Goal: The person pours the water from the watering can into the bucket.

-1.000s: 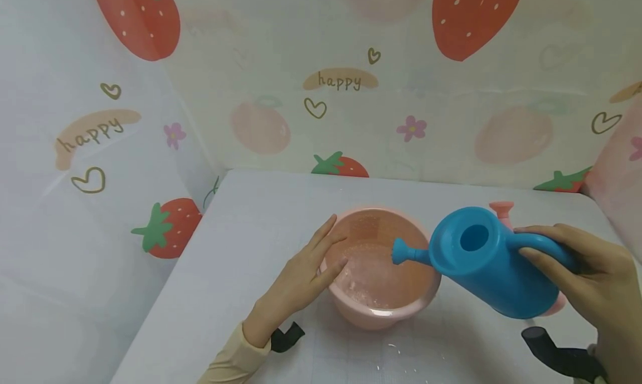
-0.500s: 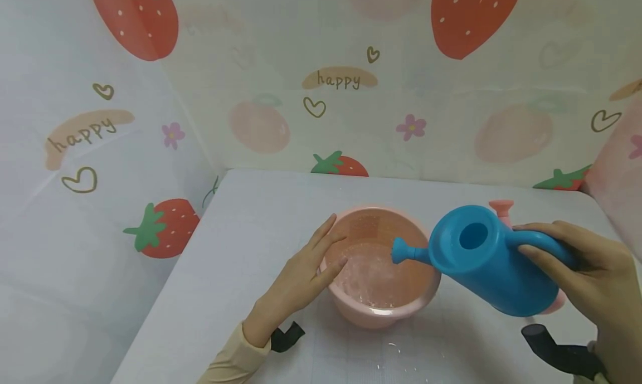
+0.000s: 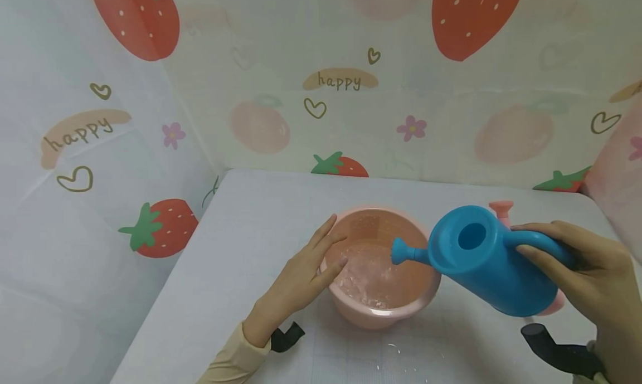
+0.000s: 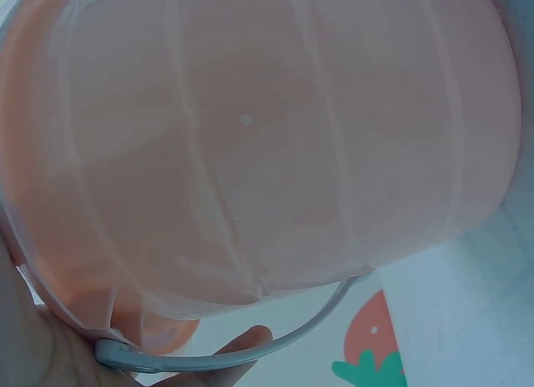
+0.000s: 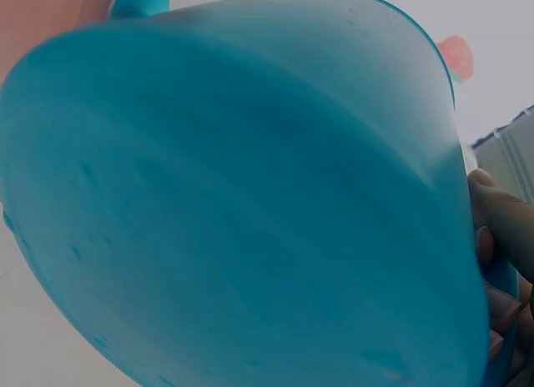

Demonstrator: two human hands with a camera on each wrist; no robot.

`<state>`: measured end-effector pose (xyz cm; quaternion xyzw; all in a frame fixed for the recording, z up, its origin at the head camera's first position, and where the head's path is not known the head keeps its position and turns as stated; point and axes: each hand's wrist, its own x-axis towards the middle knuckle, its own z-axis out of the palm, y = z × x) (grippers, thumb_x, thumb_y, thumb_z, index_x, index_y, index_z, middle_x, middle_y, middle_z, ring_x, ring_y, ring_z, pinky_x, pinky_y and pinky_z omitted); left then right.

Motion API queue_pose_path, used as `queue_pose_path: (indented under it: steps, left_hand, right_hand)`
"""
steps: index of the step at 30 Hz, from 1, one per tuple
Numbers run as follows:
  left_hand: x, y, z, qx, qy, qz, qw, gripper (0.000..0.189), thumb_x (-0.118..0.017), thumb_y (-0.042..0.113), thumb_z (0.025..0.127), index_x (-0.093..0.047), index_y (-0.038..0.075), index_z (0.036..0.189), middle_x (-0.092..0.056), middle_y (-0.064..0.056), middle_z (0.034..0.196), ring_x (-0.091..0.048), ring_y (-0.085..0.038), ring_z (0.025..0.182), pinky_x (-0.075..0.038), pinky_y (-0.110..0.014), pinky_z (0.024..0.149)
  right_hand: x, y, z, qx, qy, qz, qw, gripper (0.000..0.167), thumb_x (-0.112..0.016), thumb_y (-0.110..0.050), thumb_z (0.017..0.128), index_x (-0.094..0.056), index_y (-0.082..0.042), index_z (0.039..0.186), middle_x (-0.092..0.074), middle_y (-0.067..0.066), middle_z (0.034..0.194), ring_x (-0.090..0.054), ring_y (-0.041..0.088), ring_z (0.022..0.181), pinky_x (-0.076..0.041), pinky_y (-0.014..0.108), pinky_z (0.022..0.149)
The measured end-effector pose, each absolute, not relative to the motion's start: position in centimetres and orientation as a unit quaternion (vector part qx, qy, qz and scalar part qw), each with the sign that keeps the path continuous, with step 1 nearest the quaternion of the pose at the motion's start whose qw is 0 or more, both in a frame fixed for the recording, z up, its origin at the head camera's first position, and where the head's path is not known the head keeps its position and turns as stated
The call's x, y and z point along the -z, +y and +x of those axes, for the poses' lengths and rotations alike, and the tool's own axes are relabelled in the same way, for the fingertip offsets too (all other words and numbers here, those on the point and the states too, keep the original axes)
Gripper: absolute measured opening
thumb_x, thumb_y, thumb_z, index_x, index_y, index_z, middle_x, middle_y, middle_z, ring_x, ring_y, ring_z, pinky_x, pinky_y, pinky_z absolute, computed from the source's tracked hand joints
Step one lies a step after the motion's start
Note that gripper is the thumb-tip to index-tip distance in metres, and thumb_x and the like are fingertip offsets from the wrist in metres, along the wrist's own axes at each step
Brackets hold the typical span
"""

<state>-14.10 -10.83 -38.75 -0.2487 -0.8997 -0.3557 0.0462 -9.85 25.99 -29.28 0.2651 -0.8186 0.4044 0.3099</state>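
Note:
In the head view, a pink bucket [image 3: 378, 317] stands on the white table with clear, rippling water [image 3: 371, 272] in it. My left hand [image 3: 296, 278] rests on the bucket's left rim, fingers mostly straight, some over the inside. The left wrist view shows the bucket's ribbed side and its grey carrying handle [image 4: 234, 358], with a finger beside it. My right hand [image 3: 597, 272] grips the handle of a blue watering can [image 3: 511, 278]. The can is tilted left, its spout head [image 3: 399, 251] over the water. Whether water leaves the spout is not clear.
Behind the blue can is a pink object with a flared spout [image 3: 501, 207], mostly hidden, perhaps another watering can. Water drops [image 3: 393, 348] lie on the table [image 3: 261, 222] in front of the bucket. A strawberry-patterned sheet [image 3: 451, 94] hangs at the back and left.
The water surface in the bucket ripples differently from frame to frame. Both hands and the blue watering can stay almost in place; the sheet at left shifts slightly.

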Motion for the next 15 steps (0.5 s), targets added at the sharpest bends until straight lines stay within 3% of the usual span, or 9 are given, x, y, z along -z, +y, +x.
queue_pose_path:
  steps: [15]
  left_hand:
    - [38.58, -10.92, -13.95, 0.357, -0.899, -0.249, 0.044, 0.050, -0.038, 0.053, 0.095, -0.041, 0.028, 0.137, -0.010, 0.016, 0.154, -0.039, -0.018, 0.131, -0.046, -0.048, 0.091]
  right_hand:
    - [29.08, 25.89, -9.91, -0.404, -0.820, 0.266, 0.307, 0.033, -0.070, 0.016, 0.070, -0.064, 0.012, 0.102, -0.067, -0.006, 0.100, -0.062, 0.004, 0.092, -0.041, 0.011, 0.089]
